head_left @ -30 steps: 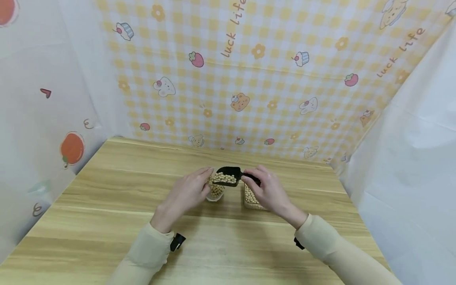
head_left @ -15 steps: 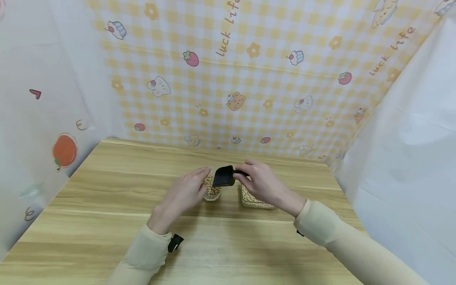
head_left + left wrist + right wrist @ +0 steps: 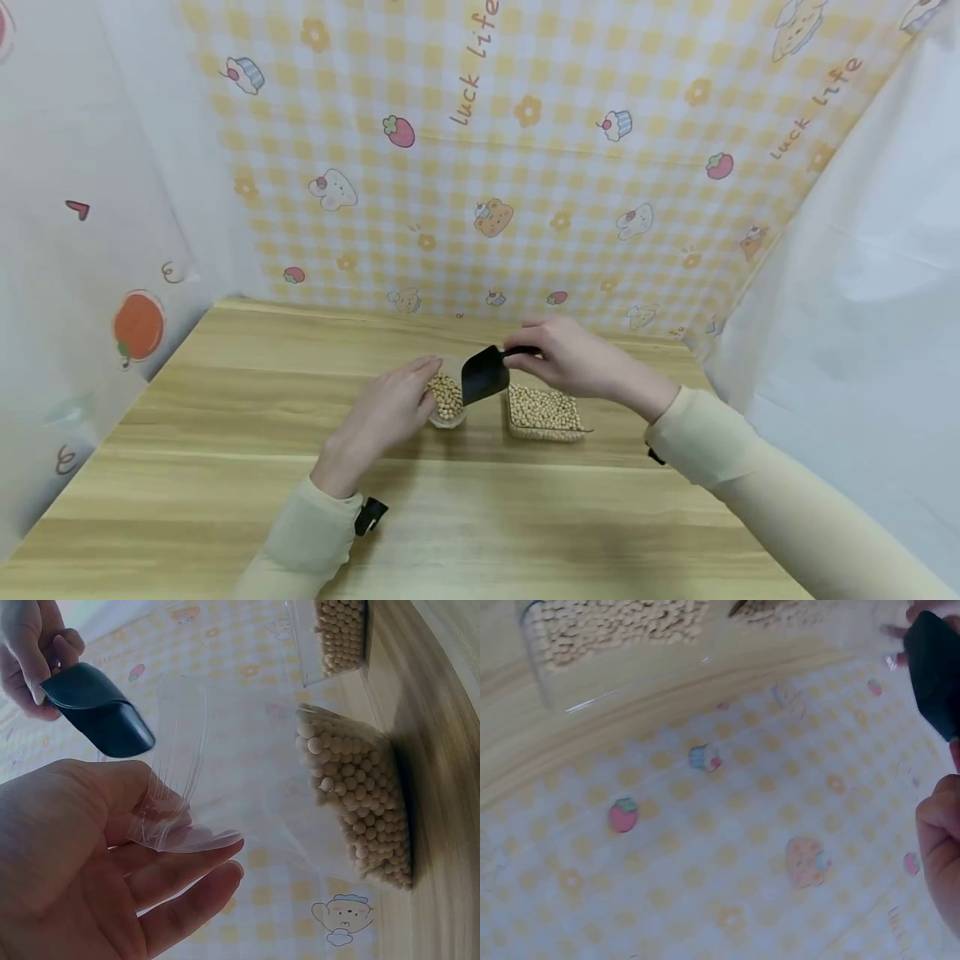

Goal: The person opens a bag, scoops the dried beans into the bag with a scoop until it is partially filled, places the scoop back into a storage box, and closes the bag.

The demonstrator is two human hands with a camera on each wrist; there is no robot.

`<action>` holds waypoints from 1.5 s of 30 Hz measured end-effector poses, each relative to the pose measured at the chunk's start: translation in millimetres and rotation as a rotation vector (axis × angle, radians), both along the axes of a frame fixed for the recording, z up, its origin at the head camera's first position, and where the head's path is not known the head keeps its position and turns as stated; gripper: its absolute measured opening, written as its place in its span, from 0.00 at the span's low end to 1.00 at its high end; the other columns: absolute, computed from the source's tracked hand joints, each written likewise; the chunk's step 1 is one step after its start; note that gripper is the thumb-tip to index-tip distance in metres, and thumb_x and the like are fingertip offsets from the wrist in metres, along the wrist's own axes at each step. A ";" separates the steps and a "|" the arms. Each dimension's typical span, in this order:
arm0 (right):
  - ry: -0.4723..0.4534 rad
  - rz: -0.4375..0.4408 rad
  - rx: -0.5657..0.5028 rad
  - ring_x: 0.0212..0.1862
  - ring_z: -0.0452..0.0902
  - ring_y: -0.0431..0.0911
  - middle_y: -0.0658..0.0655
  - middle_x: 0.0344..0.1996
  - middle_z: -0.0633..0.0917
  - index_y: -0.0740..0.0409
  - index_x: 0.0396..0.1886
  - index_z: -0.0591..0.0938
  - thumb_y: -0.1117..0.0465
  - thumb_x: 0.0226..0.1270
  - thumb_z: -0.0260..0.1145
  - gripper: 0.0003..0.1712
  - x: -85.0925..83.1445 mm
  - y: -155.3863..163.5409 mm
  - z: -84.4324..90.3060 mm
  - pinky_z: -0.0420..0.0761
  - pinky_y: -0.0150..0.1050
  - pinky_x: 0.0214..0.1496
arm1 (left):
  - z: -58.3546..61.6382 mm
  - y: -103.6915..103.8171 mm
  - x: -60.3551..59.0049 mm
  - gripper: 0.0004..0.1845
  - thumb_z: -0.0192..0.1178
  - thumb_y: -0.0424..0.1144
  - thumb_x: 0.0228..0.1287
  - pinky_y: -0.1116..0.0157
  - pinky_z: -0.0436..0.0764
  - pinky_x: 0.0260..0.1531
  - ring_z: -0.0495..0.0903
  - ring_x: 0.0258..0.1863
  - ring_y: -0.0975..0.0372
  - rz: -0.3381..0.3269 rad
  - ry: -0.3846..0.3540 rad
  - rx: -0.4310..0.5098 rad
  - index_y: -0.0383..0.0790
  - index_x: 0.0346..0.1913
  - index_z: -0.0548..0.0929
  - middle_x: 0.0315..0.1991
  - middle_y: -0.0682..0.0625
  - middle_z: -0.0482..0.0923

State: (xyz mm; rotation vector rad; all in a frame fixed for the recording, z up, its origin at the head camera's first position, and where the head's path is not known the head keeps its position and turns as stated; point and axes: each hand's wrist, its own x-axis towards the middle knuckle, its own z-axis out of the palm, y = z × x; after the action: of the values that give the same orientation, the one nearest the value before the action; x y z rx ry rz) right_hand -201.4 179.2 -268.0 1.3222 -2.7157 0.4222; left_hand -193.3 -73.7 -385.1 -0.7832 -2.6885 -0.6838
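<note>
- The left hand (image 3: 386, 412) pinches the rim of a clear bag (image 3: 225, 787) of soybeans (image 3: 447, 397), holding its mouth open; the bag stands on the counter (image 3: 225, 433) just past the fingertips.
- The right hand (image 3: 573, 360) grips the handle of a black scoop (image 3: 484, 376), which hangs tilted mouth-down over the bag, just beside the left fingers.
- A clear tray (image 3: 545, 413) of more beans sits under the right hand, beside the bag.
- Risk, as I judge it: the bag is thin and limp, so if the pinch slackens the mouth could fold and beans scatter over the counter.
- The left wrist view shows the crinkled film between the fingers (image 3: 187, 862); the head view barely shows it. The right wrist view shows mostly wall.
</note>
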 end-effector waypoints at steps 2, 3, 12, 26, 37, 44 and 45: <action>0.008 0.006 -0.025 0.27 0.67 0.38 0.46 0.29 0.76 0.57 0.44 0.86 0.60 0.69 0.65 0.09 -2.1 16.8 -0.4 0.71 0.34 0.27 | -0.9 1.4 0.4 0.25 0.59 0.29 0.59 0.69 0.67 0.17 0.63 0.17 0.66 0.001 -0.008 0.004 0.30 0.62 0.76 0.61 0.38 0.75; 0.015 -0.002 -0.042 0.27 0.67 0.38 0.46 0.30 0.77 0.57 0.45 0.86 0.60 0.68 0.65 0.09 -2.5 26.3 -2.4 0.71 0.35 0.28 | -1.2 2.1 0.5 0.26 0.59 0.28 0.59 0.69 0.67 0.17 0.63 0.16 0.66 0.000 -0.016 0.008 0.30 0.63 0.76 0.61 0.38 0.75; 0.042 -0.159 -0.069 0.28 0.66 0.37 0.44 0.31 0.75 0.57 0.48 0.84 0.62 0.69 0.63 0.11 -2.6 103.9 -43.1 0.70 0.36 0.31 | -0.8 2.3 1.2 0.27 0.57 0.30 0.61 0.60 0.79 0.41 0.79 0.39 0.56 -0.006 -0.045 0.019 0.29 0.65 0.73 0.64 0.38 0.72; 0.062 -0.196 0.049 0.23 0.63 0.34 0.44 0.28 0.70 0.57 0.43 0.85 0.64 0.64 0.68 0.08 -7.3 138.1 -91.8 0.68 0.31 0.23 | -1.1 1.0 1.3 0.26 0.58 0.30 0.61 0.66 0.71 0.25 0.67 0.21 0.64 -0.009 -0.040 0.021 0.29 0.63 0.75 0.63 0.38 0.73; 0.099 -0.160 0.104 0.23 0.60 0.35 0.43 0.25 0.66 0.57 0.39 0.85 0.66 0.64 0.68 0.05 -11.4 139.1 -108.0 0.66 0.31 0.24 | -2.5 0.9 -0.1 0.26 0.57 0.29 0.60 0.64 0.74 0.29 0.73 0.29 0.60 -0.011 -0.017 0.010 0.28 0.63 0.75 0.62 0.37 0.74; 0.050 -0.196 0.067 0.23 0.61 0.35 0.45 0.26 0.69 0.60 0.44 0.85 0.66 0.65 0.67 0.09 -12.7 139.0 -121.5 0.67 0.31 0.25 | -2.5 0.9 0.1 0.26 0.57 0.29 0.59 0.66 0.73 0.28 0.70 0.23 0.63 -0.013 -0.020 0.018 0.28 0.63 0.75 0.62 0.37 0.74; 0.038 -0.204 0.053 0.23 0.61 0.34 0.45 0.26 0.70 0.61 0.45 0.86 0.66 0.65 0.67 0.09 -13.1 139.6 -123.4 0.68 0.32 0.24 | -2.3 0.6 0.2 0.26 0.57 0.29 0.59 0.67 0.72 0.26 0.67 0.21 0.64 -0.013 -0.024 0.020 0.28 0.63 0.75 0.62 0.37 0.74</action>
State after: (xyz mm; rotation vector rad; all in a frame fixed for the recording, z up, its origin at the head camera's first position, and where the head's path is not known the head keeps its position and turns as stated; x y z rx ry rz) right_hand -214.5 318.7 -391.3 1.0372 -2.8105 0.3058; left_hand -193.0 -73.1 -387.4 -0.7928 -2.6960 -0.7269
